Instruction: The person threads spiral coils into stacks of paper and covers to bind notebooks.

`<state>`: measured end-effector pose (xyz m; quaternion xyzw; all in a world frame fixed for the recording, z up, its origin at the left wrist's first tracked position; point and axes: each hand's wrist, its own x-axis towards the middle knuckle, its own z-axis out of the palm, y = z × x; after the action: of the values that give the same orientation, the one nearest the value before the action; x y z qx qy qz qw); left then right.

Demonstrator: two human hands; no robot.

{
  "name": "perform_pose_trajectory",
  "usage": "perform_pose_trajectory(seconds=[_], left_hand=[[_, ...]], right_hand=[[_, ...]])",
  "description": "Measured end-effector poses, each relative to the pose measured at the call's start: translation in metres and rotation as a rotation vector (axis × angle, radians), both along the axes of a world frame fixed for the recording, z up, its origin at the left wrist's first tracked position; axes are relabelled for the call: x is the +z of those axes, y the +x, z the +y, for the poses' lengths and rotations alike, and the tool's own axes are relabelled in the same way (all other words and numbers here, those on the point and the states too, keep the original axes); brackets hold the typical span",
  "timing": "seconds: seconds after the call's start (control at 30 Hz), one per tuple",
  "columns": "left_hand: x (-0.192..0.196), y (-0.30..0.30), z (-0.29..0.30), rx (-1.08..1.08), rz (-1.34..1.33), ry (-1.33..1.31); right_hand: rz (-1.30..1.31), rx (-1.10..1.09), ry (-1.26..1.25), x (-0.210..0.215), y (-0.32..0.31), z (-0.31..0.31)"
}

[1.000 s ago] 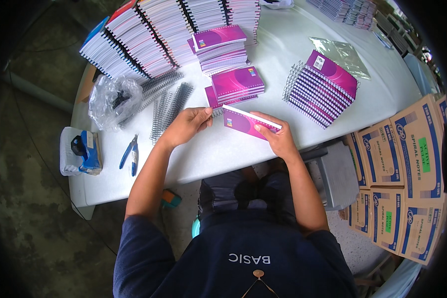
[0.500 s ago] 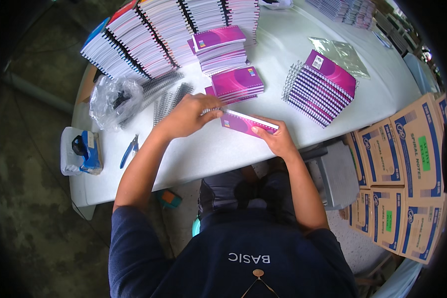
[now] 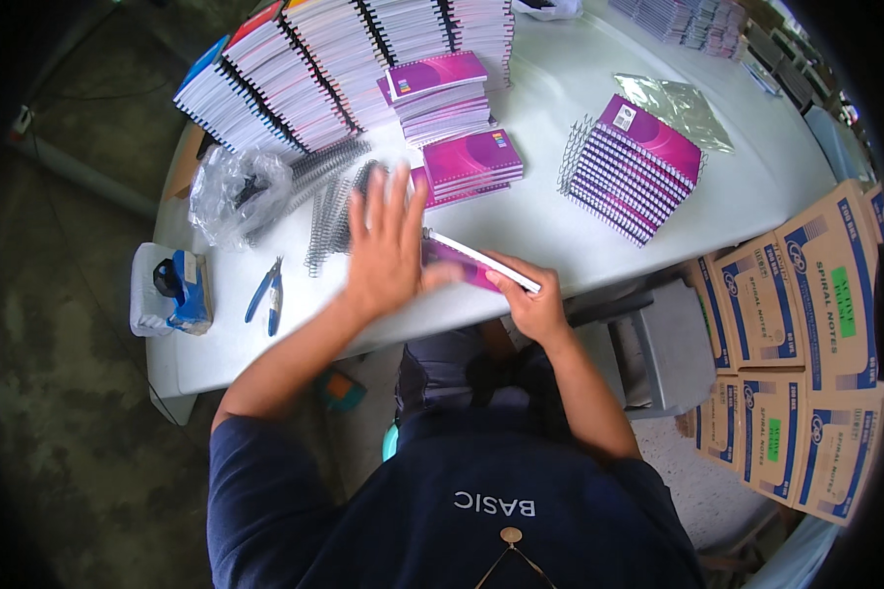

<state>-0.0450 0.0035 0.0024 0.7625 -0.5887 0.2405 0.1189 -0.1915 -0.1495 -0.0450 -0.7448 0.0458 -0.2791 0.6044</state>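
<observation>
A slim purple notebook (image 3: 469, 263) is held over the near side of the table, its white page edge facing up. My right hand (image 3: 533, 299) grips it at its right end, thumb along the near side. Over the notebook's left end, my left hand (image 3: 385, 245) is spread with fingers stretched out, thumb smeared by motion, holding nothing. Beyond the left fingers lie loose metal wire coils (image 3: 330, 218). Blue-handled pliers (image 3: 265, 294) rest left of my left forearm. A short pile of purple notebooks (image 3: 473, 162) sits just past the held one.
Spiral-bound purple notebooks (image 3: 634, 167) are stacked at the right, beside a clear plastic sleeve (image 3: 688, 113). Tall stacks of bound books (image 3: 314, 69) stand at the back left, near a crumpled plastic bag (image 3: 236, 196). A white tub (image 3: 147, 290) is at the left edge; cartons (image 3: 825, 294) stand right.
My left hand has come off the notebook's left end and its fingers have spread. The notebook has tipped, so less of its purple cover shows. My right hand keeps its grip.
</observation>
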Motion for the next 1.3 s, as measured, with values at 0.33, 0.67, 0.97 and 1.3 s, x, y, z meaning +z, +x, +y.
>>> perform_pose_trajectory(seconds=[0.33,0.67,0.97,1.3], left_hand=[[-0.071,-0.012,0.044,0.105,0.175,-0.236],[-0.076,-0.029,0.047,-0.046,0.26,-0.207],[-0.086,-0.022,0.044,-0.102,0.139,-0.213],[-0.095,-0.053,0.037,-0.222,0.317,-0.115]], right_hand=[[-0.146,0.078,-0.18,-0.019,-0.008,0.04],[-0.067,0.021,-0.201,-0.021,-0.01,0.045],[-0.175,0.031,-0.287,-0.015,-0.002,0.047],[-0.143,-0.02,-0.29,-0.017,0.003,0.04]])
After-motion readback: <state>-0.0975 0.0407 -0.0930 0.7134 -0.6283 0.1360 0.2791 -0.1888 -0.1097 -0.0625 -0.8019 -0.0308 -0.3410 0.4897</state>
